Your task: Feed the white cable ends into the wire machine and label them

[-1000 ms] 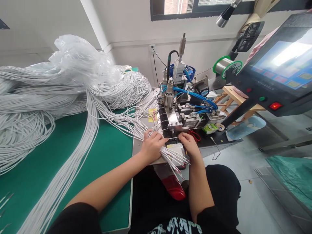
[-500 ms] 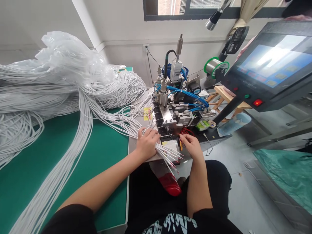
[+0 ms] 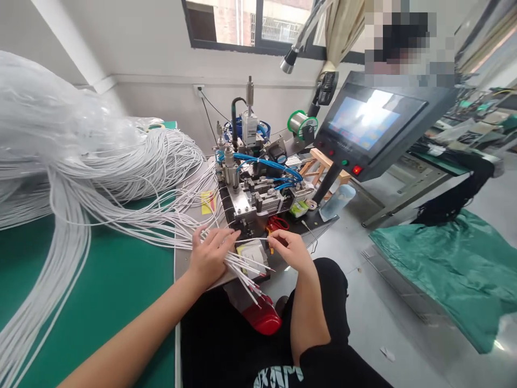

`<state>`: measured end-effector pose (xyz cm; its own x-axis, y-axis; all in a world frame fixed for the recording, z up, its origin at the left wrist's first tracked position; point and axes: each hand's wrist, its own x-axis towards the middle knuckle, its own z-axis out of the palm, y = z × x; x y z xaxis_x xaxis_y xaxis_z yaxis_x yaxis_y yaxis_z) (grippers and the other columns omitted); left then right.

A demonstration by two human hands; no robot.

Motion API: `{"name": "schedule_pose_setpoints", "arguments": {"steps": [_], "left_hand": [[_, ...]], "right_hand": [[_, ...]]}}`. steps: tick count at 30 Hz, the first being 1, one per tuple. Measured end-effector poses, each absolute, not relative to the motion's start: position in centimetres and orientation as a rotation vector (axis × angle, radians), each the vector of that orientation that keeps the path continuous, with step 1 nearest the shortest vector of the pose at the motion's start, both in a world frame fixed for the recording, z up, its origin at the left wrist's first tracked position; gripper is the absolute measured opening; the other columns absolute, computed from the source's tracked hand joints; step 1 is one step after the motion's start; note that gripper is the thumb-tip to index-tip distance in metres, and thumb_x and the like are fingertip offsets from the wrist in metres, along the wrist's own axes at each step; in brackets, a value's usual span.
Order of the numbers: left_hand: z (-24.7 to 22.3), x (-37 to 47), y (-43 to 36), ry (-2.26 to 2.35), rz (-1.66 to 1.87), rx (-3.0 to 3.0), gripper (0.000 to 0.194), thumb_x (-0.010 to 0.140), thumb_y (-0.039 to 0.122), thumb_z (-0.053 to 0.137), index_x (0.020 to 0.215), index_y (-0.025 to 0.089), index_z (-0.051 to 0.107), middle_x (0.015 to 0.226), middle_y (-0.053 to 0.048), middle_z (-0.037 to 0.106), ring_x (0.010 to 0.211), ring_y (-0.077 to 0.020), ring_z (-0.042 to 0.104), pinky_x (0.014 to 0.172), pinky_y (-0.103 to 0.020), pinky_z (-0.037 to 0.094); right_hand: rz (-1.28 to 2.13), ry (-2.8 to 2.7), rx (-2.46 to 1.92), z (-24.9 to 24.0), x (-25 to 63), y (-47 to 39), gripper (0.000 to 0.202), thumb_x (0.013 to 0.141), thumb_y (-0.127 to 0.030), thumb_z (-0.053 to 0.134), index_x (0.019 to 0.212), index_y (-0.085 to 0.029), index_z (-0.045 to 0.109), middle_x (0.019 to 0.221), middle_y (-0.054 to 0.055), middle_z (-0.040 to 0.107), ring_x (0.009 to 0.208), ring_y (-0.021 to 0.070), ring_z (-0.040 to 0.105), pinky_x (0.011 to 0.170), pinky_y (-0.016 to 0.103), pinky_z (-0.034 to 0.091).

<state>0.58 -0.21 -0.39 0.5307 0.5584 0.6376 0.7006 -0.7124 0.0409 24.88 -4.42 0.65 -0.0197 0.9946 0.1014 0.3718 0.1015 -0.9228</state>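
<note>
Two bare hands work at the machine's (image 3: 242, 202) near edge. Left hand (image 3: 212, 253) is curled down over the white wire bundle (image 3: 239, 262), loose ends poking out near right. Right hand (image 3: 291, 249), to its right, pinches a single white wire (image 3: 252, 240) by its right end. Monitor (image 3: 365, 121) far right, green tabletop (image 3: 133, 280) left.

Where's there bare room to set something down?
One patch of green tabletop is bare, bordered by the draped cable strand, the white wires behind and the left forearm. It's crowded beside the machine: left hand on bunched wires, right hand pinching one wire.
</note>
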Motion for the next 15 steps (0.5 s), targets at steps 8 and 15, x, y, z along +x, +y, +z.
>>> {"name": "schedule_pose_setpoints", "arguments": {"steps": [8, 15], "left_hand": [[-0.2, 0.1, -0.1, -0.763, -1.056, -2.638, 0.038, 0.091, 0.005, 0.044, 0.119, 0.024, 0.061, 0.095, 0.0, 0.073, 0.075, -0.0118, 0.066, 0.09, -0.035, 0.034], [-0.2, 0.5, -0.4, -0.951, -1.008, -2.618, 0.04, 0.084, 0.002, 0.042, 0.111, 0.022, 0.063, 0.079, 0.0, 0.069, 0.078, -0.0157, 0.063, 0.09, -0.038, 0.031]], "right_hand": [[1.021, -1.079, -1.17, -1.5, 22.2, -2.0, 0.03, 0.078, -0.047, 0.069, 0.072, -0.018, 0.064, 0.064, 0.001, 0.06, 0.057, 0.012, 0.05, 0.054, 0.024, 0.04], [1.206, -1.013, -1.059, -2.6, 21.3, -0.7, 0.032, 0.075, -0.049, 0.07, 0.071, -0.017, 0.066, 0.06, 0.001, 0.058, 0.048, 0.009, 0.039, 0.044, 0.023, 0.028]]}}
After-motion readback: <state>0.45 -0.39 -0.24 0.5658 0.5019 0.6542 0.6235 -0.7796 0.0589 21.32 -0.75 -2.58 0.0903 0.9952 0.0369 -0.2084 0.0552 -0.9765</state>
